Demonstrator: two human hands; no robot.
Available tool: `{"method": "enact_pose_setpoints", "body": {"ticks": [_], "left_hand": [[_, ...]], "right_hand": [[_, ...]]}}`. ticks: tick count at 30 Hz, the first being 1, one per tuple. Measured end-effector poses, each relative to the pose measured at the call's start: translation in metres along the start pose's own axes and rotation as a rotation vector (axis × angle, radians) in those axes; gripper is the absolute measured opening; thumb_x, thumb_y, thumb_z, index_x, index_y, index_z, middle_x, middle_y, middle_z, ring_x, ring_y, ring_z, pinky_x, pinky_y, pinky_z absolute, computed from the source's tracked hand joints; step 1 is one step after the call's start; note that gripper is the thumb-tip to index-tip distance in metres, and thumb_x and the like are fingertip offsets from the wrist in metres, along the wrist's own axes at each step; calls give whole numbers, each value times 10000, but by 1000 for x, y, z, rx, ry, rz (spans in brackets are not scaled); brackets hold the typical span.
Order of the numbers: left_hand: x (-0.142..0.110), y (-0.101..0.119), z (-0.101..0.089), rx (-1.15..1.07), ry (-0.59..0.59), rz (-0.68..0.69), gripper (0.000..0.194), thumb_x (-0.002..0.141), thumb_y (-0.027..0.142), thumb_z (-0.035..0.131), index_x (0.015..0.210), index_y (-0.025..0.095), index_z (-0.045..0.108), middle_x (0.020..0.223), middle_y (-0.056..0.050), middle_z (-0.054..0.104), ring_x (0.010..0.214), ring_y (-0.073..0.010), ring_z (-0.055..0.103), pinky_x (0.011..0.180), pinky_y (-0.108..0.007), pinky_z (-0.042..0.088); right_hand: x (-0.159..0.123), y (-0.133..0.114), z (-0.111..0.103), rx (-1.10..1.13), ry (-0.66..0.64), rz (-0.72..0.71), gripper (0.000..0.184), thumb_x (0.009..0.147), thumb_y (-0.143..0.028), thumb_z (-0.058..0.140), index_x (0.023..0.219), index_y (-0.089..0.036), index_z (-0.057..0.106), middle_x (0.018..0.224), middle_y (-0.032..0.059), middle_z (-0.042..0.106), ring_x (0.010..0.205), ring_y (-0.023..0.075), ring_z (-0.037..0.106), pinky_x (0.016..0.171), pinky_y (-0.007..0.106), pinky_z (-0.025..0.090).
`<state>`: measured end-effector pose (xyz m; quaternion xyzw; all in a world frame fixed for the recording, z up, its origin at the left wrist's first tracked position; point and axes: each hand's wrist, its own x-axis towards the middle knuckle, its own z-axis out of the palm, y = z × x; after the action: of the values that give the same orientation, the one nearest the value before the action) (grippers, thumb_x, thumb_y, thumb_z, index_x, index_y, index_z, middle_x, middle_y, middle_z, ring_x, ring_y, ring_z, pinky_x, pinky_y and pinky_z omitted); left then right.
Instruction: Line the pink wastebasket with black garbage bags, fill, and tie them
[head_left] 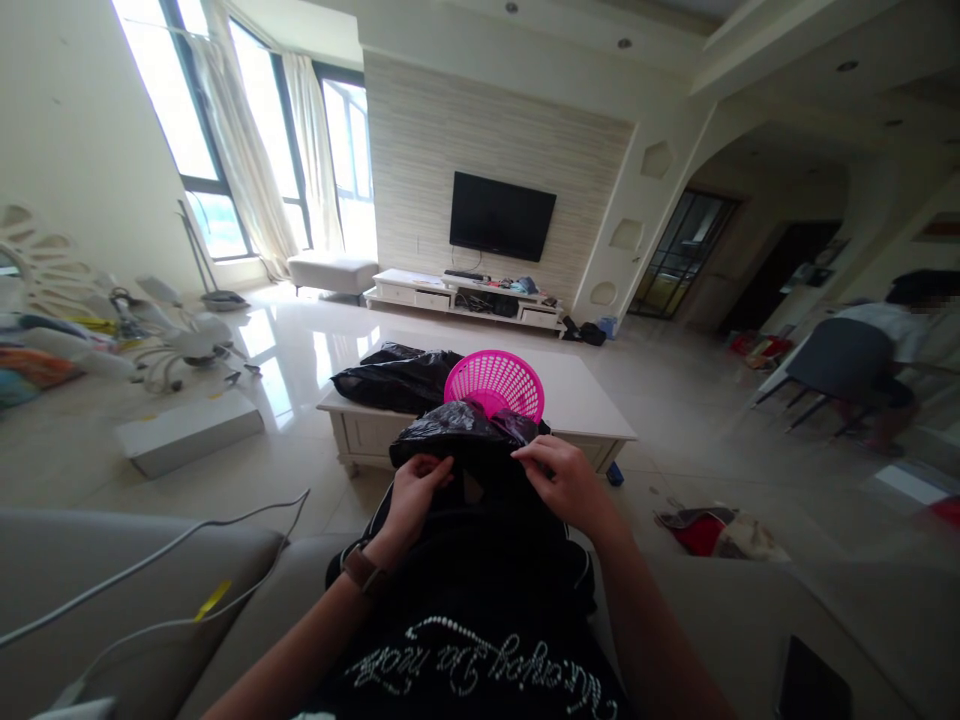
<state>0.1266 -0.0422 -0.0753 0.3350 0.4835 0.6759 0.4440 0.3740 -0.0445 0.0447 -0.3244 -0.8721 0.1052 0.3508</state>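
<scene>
I sit on a grey sofa with a black plastic bag [461, 425] held up over my knees. My left hand [415, 492] pinches the bag's near edge on the left, fingers curled. My right hand [564, 475] grips the bag's edge on the right, fingers closed on the plastic. Behind the bag, a pink plastic basket [496, 381] shows its open mouth toward me; whether it rests on my knees or on the coffee table I cannot tell. A brown watch strap is on my left wrist.
A white coffee table [592, 405] stands ahead with another black bag [394, 375] on it. White cables [150, 560] cross the sofa at left. A phone [814, 685] lies at right. A red cloth [709, 532] lies on the floor. A person sits at far right.
</scene>
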Motion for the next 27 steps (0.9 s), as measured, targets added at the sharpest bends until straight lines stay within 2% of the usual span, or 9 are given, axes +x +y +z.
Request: {"method": "enact_pose_setpoints", "body": {"ticks": [7, 11, 13, 20, 27], "left_hand": [[-9, 4, 5, -15, 8, -43, 449, 579, 485, 950, 780, 140, 744, 717, -25, 720, 634, -153, 685, 619, -252, 519], [-17, 7, 10, 35, -3, -9, 407, 646, 498, 896, 751, 133, 754, 709, -41, 722, 647, -161, 688, 638, -265, 535], [-19, 8, 12, 31, -16, -4, 404, 660, 489, 883, 796, 129, 761, 756, -58, 746, 675, -176, 709, 660, -281, 556], [-17, 0, 11, -50, 48, -75, 444, 640, 449, 869, 886, 139, 667, 810, -68, 763, 667, -201, 744, 639, -304, 593], [-15, -4, 9, -98, 90, -48, 448, 669, 360, 855, 983, 173, 595, 828, -39, 752, 650, -193, 751, 593, -281, 590]], "right_hand": [[-1, 1, -1, -12, -2, 4, 212, 970, -94, 604, 1036, -219, 762, 1005, 46, 748, 925, 202, 691, 819, 330, 508], [-2, 2, -1, -17, -1, 2, 211, 969, -96, 604, 1036, -218, 762, 998, 47, 748, 916, 205, 691, 814, 335, 511], [-2, 2, -2, -16, -2, -2, 210, 968, -97, 604, 1034, -219, 761, 1001, 46, 749, 921, 206, 693, 818, 336, 513], [-4, 3, -3, -16, -1, 0, 207, 969, -99, 606, 1033, -220, 761, 994, 50, 747, 925, 206, 692, 820, 331, 513], [-2, 1, -2, -18, -17, 14, 204, 971, -97, 605, 1030, -211, 764, 997, 48, 745, 924, 202, 688, 821, 327, 506]]}}
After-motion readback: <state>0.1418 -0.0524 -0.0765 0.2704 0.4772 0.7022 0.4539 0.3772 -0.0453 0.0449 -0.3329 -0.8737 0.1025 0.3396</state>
